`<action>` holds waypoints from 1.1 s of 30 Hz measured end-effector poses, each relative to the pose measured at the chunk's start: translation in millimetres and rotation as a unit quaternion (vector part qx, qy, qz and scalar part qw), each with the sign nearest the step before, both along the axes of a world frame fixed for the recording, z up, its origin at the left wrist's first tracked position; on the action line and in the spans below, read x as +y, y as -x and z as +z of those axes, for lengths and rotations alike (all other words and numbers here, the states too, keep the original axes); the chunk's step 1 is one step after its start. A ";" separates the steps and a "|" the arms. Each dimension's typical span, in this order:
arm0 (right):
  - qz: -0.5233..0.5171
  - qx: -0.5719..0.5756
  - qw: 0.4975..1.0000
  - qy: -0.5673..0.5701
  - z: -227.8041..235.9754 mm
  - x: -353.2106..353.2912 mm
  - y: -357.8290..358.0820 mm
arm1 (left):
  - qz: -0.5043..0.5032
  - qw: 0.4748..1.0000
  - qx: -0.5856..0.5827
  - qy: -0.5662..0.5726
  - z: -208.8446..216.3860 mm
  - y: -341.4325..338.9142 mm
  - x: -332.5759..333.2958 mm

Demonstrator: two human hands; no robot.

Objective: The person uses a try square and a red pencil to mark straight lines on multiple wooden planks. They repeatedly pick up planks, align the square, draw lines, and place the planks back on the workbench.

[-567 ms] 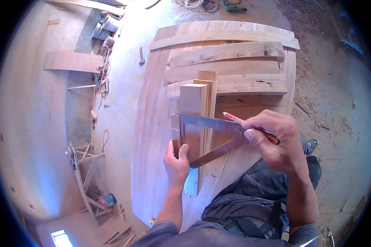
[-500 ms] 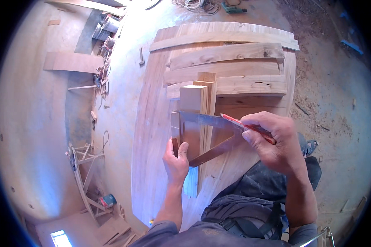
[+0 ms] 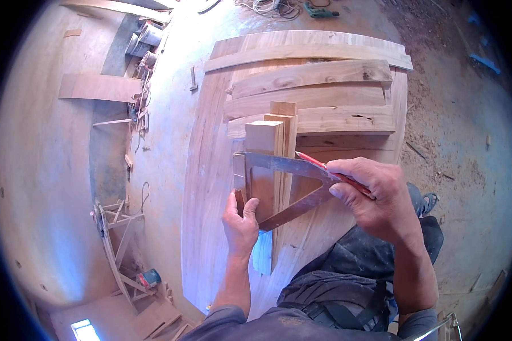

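Head view: two hands, one square (image 3: 279, 190), one pencil (image 3: 324, 169)

Two hands (image 3: 242, 224), one metal square (image 3: 284, 187), one red pencil (image 3: 333, 173), three loose planks (image 3: 313, 77).

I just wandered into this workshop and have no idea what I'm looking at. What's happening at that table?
A person is marking wood. The left hand presses a triangular metal square against a squared wooden block that stands among narrow strips on a big wooden table. The right hand holds a red pencil with its tip along the square's upper edge. Several rough planks lie stacked farther back on the table.
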State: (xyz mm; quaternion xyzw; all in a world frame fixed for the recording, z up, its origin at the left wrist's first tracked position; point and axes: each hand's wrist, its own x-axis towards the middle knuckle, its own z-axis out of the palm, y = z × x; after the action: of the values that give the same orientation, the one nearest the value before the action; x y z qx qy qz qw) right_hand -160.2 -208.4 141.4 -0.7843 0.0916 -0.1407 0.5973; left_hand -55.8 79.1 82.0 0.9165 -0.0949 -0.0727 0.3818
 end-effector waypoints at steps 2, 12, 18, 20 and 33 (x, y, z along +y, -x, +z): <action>0.004 -0.007 1.000 0.005 -1.4 0.8 -1.7 | -0.002 1.000 -0.008 -0.005 -1.6 -0.5 1.6; 0.049 -0.016 0.998 0.023 -4.0 -1.4 -16.2 | -0.007 1.000 -0.010 -0.009 1.2 -0.7 -1.9; 0.109 -0.017 0.994 0.028 -2.2 -0.8 -58.4 | 0.008 1.000 -0.026 0.005 1.9 1.6 -4.7; 0.125 0.000 0.991 0.048 1.2 0.0 -78.4 | 0.009 0.999 -0.035 0.013 -0.2 2.0 -6.2; 0.106 0.123 0.946 0.281 31.9 -5.0 -39.2 | 0.029 0.999 -0.015 0.015 -6.8 3.1 1.5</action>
State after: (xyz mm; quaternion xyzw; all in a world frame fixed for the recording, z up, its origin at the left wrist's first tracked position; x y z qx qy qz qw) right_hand -121.0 -213.4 173.3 -0.9369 0.0372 0.0014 0.3477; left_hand -59.0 80.6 75.3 0.9141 -0.0754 -0.0467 0.3957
